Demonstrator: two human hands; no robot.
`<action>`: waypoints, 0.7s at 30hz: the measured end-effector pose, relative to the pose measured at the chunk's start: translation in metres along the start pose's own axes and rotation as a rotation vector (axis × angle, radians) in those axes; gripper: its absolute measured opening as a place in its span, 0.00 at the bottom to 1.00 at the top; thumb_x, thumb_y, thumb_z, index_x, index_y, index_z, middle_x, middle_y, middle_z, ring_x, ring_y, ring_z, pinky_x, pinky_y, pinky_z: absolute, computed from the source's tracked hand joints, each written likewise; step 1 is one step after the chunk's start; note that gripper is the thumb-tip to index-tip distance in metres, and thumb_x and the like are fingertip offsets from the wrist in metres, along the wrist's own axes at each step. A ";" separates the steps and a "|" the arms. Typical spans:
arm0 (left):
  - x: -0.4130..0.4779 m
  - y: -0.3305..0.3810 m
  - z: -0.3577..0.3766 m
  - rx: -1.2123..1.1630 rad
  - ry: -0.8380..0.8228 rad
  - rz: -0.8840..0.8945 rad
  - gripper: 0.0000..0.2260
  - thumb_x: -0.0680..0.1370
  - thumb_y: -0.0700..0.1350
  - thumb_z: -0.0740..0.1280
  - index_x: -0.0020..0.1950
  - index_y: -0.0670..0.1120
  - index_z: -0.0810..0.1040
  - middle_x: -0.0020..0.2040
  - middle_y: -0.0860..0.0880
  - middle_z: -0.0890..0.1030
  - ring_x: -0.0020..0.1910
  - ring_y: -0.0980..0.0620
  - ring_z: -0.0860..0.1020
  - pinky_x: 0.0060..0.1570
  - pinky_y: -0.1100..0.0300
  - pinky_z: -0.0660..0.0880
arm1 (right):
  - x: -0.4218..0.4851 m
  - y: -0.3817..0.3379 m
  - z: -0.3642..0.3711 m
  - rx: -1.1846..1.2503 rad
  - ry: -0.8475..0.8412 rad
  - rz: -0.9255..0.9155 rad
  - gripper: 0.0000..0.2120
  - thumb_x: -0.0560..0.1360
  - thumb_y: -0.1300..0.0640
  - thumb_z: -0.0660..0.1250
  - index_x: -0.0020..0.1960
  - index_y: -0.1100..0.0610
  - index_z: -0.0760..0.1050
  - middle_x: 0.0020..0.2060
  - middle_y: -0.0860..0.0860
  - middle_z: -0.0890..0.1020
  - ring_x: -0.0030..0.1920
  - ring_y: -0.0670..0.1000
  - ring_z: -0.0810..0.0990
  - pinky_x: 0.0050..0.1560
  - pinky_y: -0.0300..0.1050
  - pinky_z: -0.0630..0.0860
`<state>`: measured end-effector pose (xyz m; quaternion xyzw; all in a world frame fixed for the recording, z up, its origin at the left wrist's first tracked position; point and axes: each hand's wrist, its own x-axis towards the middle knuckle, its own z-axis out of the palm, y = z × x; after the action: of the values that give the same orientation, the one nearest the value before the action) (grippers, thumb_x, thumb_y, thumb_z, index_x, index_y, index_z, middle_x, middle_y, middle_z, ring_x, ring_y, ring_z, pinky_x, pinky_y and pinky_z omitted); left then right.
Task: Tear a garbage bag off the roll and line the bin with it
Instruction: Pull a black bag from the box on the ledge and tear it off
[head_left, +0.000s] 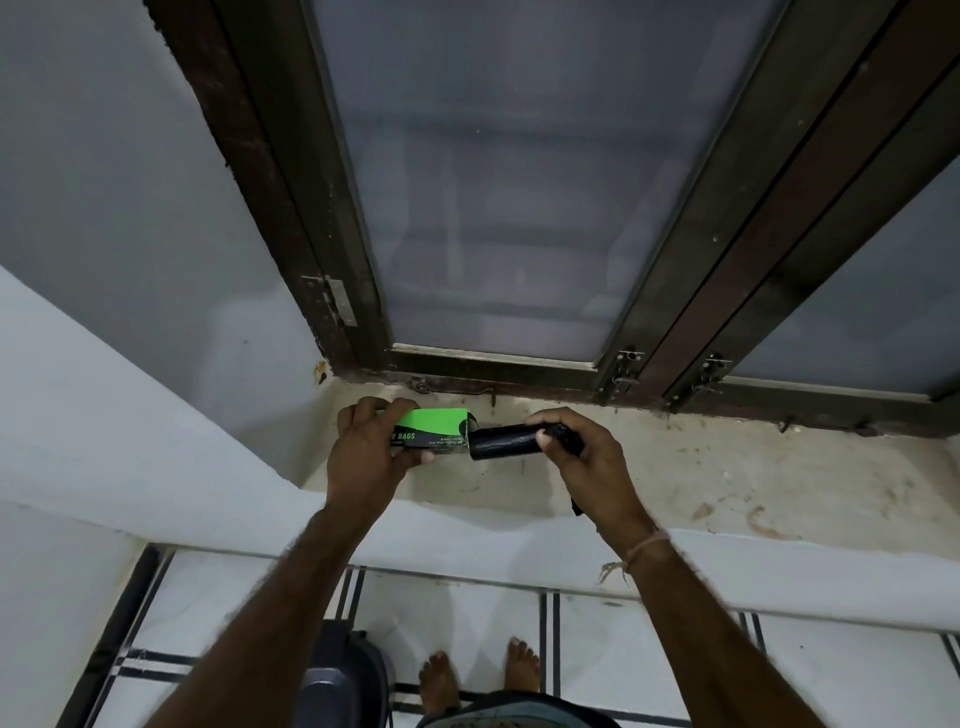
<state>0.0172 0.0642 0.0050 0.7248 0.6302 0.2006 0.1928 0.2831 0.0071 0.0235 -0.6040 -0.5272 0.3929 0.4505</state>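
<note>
- One view only, head-worn and wide-angle, looking forward and steeply down.
- The window sill (675, 483) crosses mid-frame, close by; window frame (291, 208) lines splay outward toward the top.
- Floor tiles (467, 618) and bare feet (439, 680) fill the bottom edge, directly below.

Green box (434, 427), black roll (506, 442)

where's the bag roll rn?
Head view, centre: the black bag roll is in the right hand, its left end at the open mouth of the green box held by the left hand, above the window sill.
</note>
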 end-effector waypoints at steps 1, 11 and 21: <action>-0.001 0.001 -0.001 0.009 0.009 0.016 0.26 0.70 0.51 0.80 0.67 0.50 0.79 0.61 0.44 0.77 0.63 0.40 0.70 0.47 0.51 0.76 | 0.002 -0.001 0.001 -0.006 0.013 -0.004 0.10 0.80 0.64 0.70 0.58 0.56 0.84 0.55 0.51 0.86 0.60 0.51 0.82 0.65 0.42 0.75; -0.012 0.016 -0.004 -0.022 0.022 0.052 0.27 0.71 0.51 0.79 0.69 0.50 0.78 0.62 0.44 0.76 0.64 0.42 0.70 0.51 0.52 0.77 | -0.004 -0.010 0.015 0.160 -0.003 0.165 0.12 0.84 0.61 0.64 0.62 0.53 0.83 0.50 0.50 0.84 0.32 0.38 0.73 0.39 0.31 0.68; -0.029 0.031 0.000 -0.157 0.014 0.015 0.24 0.74 0.54 0.76 0.68 0.52 0.77 0.58 0.46 0.78 0.59 0.44 0.70 0.46 0.56 0.70 | -0.005 -0.014 0.033 0.263 0.079 0.183 0.07 0.81 0.51 0.70 0.56 0.52 0.80 0.44 0.48 0.83 0.35 0.41 0.72 0.35 0.34 0.70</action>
<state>0.0393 0.0312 0.0200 0.7110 0.6083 0.2557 0.2430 0.2471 0.0065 0.0276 -0.6003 -0.3958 0.4738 0.5084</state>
